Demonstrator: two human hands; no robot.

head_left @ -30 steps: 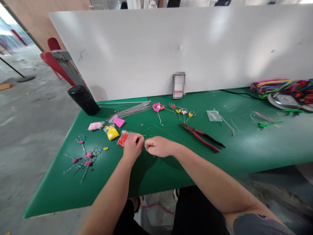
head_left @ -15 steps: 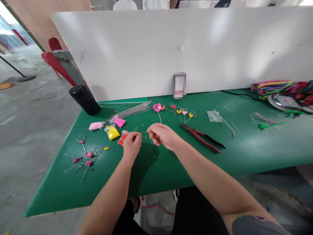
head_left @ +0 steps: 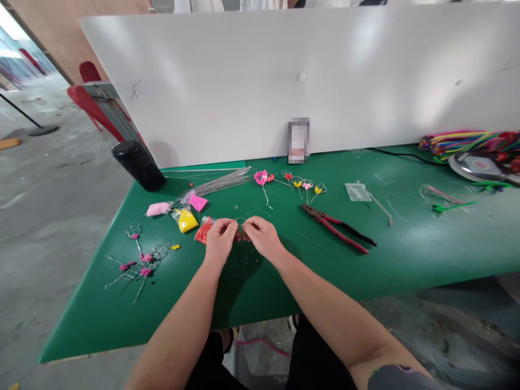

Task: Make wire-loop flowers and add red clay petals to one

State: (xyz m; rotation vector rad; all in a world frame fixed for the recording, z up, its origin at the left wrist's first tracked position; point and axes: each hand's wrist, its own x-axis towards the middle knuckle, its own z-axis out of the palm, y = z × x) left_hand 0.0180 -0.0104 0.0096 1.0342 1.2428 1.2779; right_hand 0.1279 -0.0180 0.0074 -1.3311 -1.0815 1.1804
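My left hand and my right hand are close together above the green table, fingertips pinched. Between them is a thin wire bent into a small curve, with each hand gripping it. Beside my left hand lies a bag of red clay-like material; yellow and pink bags are behind it. Beyond my hands stands a pink flower on a twisted wire stem. Pliers with red handles rest open to the right of my right hand.
Small wire flowers with coloured centres lie at the back, beside a bundle of straight wires. Wire pieces with pink lumps are at left. A black cup, phone, small plastic bag and white panel surround the work area.
My right hand has come down and towards my left hand, its fingers now pinching the wire. A long thin wire now shows extending right across the table. My left hand has barely moved.
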